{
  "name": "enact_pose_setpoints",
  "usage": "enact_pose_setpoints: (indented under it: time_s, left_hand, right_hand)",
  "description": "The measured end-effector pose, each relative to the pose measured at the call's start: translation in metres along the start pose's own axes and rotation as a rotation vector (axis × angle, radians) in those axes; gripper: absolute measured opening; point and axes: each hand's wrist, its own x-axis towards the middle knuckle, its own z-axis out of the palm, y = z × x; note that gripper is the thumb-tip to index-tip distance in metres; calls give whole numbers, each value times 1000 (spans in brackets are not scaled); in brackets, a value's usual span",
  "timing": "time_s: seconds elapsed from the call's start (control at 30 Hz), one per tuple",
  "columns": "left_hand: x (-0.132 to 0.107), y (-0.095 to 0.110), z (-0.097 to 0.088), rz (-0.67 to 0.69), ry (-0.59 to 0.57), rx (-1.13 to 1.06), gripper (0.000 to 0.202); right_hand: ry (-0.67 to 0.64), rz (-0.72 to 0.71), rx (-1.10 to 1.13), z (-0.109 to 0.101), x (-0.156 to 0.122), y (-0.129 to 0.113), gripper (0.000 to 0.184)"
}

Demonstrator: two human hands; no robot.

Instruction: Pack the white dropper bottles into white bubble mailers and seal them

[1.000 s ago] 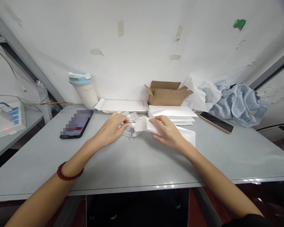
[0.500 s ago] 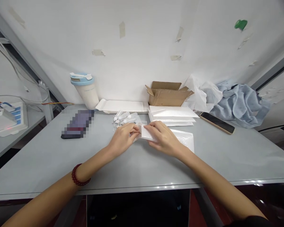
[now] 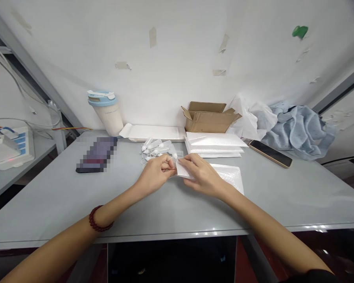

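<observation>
One envelope [image 3: 229, 175]: right hand [image 3: 201, 175] closed on it, left hand [image 3: 155, 172] pinched at edge (hold unclear); two phones [image 3: 96, 154] [image 3: 270, 154].

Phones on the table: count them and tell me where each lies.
2. One phone lies at the left, in front of the cup; the other phone lies at the right, near the crumpled blue cloth. More could be hidden.

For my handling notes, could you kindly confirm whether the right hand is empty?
No, the right hand grips a white padded envelope, which shows on both sides of it.
</observation>
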Motion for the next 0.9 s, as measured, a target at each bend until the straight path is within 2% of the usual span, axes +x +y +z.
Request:
enact_pose_setpoints:
  time_s: [0.1,0.17,0.57,0.63,0.8,0.83,0.9]
  left_hand:
    - [1,2,-3,-97,-51,-151,21]
    - [1,4,-4,-105,-50,-190,23]
    - [-5,6,4,-4,5,-22,12]
    - [-4,6,0,31,53,34,12]
    - [2,6,-14,73,280,170,17]
    - [4,6,-16,55,276,188,21]
    - [6,6,-20,-11,137,188,23]
  right_hand:
    - [-18,-6,22,0,1,-2,50]
    - [-19,-3,27,-1,1,-3,50]
    - [-12,-20,34,1,0,-3,48]
    - [6,-14,32,-1,0,-1,49]
    - [56,7,25,-11,1,4,49]
    - [62,7,28,-13,2,4,49]
    - [72,-4,34,-18,2,3,50]
